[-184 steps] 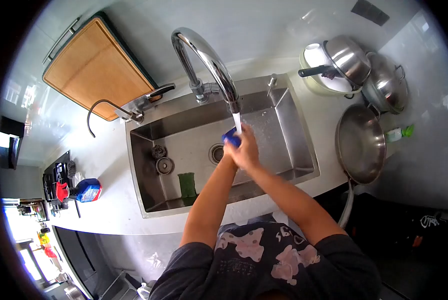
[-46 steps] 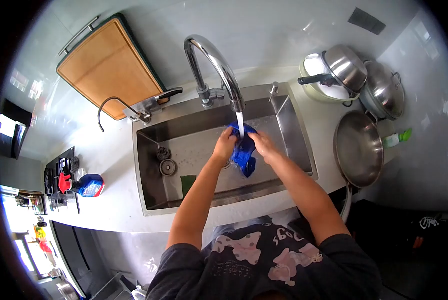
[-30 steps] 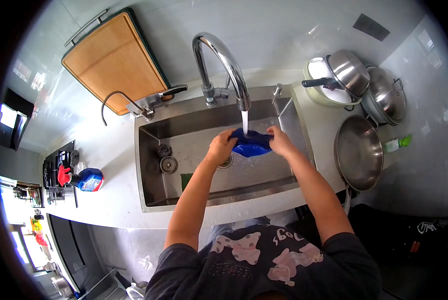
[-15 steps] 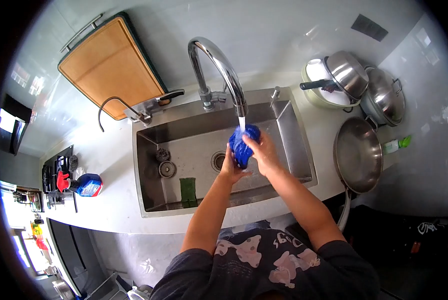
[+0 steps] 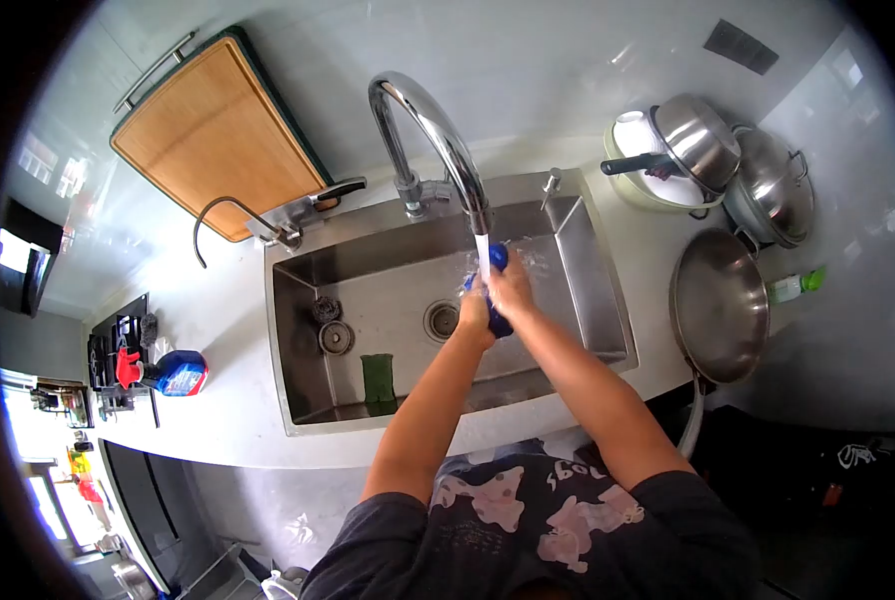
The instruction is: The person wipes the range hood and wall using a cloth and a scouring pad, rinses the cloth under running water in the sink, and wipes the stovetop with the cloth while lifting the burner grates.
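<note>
A wet blue cloth [image 5: 499, 257] is squeezed between my two hands under the faucet [image 5: 478, 210], over the sink [image 5: 408, 290]. My left hand [image 5: 477, 310] wraps its near left side, and my right hand [image 5: 512, 287] presses on it from the right. Water runs from the spout onto the hands and splashes around them. Most of the cloth is hidden by the fingers; blue shows at the top and below the palms. The drain [image 5: 442, 320] lies just left of my left hand.
In the sink lie a green scouring pad [image 5: 378, 378], a steel scrubber [image 5: 326, 309] and a strainer [image 5: 337, 338]. A frying pan [image 5: 720, 310] and stacked pots [image 5: 696, 145] stand right. Left are a cutting board [image 5: 223, 130], a knife [image 5: 336, 192] and a spray bottle [image 5: 181, 372].
Both hands have closed more tightly on the blue cloth, bunching it smaller and covering more of it. Water now splashes out around the hands.
</note>
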A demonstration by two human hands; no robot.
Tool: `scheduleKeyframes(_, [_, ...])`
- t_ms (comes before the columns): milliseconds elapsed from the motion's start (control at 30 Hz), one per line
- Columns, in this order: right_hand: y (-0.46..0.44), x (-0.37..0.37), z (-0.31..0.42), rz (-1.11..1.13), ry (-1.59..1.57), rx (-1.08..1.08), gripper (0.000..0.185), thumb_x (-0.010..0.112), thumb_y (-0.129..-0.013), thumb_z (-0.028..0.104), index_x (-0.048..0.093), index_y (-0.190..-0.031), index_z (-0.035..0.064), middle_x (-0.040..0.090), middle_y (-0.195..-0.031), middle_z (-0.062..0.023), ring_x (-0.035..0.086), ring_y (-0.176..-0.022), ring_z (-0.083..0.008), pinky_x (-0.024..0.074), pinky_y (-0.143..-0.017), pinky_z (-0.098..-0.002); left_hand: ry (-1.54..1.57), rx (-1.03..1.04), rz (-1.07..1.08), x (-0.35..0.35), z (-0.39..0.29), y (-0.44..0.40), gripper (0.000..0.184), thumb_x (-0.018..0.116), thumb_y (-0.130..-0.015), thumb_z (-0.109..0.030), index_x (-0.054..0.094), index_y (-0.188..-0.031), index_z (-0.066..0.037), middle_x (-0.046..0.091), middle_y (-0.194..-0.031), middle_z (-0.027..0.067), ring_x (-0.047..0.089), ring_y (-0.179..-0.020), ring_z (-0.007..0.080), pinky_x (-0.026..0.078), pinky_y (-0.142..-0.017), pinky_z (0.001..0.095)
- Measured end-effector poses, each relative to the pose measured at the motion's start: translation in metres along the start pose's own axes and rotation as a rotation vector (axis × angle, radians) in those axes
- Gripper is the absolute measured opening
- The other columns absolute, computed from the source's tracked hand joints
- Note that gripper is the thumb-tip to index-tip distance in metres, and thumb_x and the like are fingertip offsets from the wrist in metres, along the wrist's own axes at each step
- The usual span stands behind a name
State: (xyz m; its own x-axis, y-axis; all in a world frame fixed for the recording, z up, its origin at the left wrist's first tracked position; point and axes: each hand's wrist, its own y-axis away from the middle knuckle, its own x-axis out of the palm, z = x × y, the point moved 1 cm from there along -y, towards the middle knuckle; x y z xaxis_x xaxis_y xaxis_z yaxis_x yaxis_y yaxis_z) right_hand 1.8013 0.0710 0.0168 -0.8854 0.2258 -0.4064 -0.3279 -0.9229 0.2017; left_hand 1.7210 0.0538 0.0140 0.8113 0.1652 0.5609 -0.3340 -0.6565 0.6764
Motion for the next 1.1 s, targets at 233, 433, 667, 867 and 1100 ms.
scheduleKeyframes(233, [0.043,0.027,-0.007,-0.199,-0.038,-0.233,0.064,0.055,-0.081,0.031,0.032,-0.126,-0.0079,0.039,-0.126,-0.0291,0.037,-0.119,-0.0407,0.0283,-0.101,-0.0403,0.425,-0.246,0.790,-0.057,0.015,-0.075,0.047,0.036,-0.089,-0.052,0.051,-0.109,-0.012,0.055,-0.103,0.0101,0.052,-0.094,0.0267,0.042,-0.085,0.0385])
scheduleKeyframes(433, [0.007,0.006,-0.016,-0.007,0.060,0.033,0.063,0.052,-0.084,0.029,0.029,-0.124,-0.0136,0.035,-0.127,-0.0339,0.037,-0.118,-0.0429,0.0300,-0.099,-0.0413,-0.333,-0.056,-0.091,-0.018,-0.007,0.015,0.050,0.045,-0.088,-0.043,0.044,-0.123,-0.007,0.055,-0.111,0.0104,0.056,-0.095,0.0233,0.044,-0.084,0.0355])
scheduleKeyframes(667, [0.031,-0.021,-0.002,0.213,-0.211,0.234,0.029,0.064,-0.077,0.023,0.063,-0.094,-0.0004,0.063,-0.080,-0.0100,0.058,-0.067,-0.0192,0.0451,-0.061,-0.0313,-1.909,0.387,-0.155,-0.052,-0.065,-0.022,0.054,0.060,-0.077,-0.028,0.043,-0.125,-0.010,0.045,-0.125,0.0143,0.040,-0.117,0.0303,0.034,-0.096,0.0446])
scheduleKeyframes(867, [0.024,-0.032,0.034,0.457,-0.405,0.382,0.015,0.059,-0.072,0.011,0.061,-0.086,0.0062,0.056,-0.075,-0.0014,0.051,-0.063,-0.0102,0.0401,-0.054,-0.0265,-1.778,1.158,0.174,-0.014,-0.139,-0.115,0.042,0.045,-0.085,-0.032,0.048,-0.121,-0.009,0.040,-0.132,0.0142,0.031,-0.127,0.0288,0.024,-0.105,0.0457])
scheduleKeyframes(1100, [0.016,-0.047,0.052,0.531,-0.339,0.397,0.026,0.057,-0.077,0.017,0.058,-0.101,0.0097,0.060,-0.093,-0.0026,0.056,-0.085,-0.0143,0.0440,-0.082,-0.0379,-2.364,1.153,-0.043,0.016,-0.178,-0.179,0.052,0.054,-0.079,-0.039,0.054,-0.118,-0.004,0.042,-0.133,0.0099,0.023,-0.132,0.0252,0.013,-0.110,0.0421])
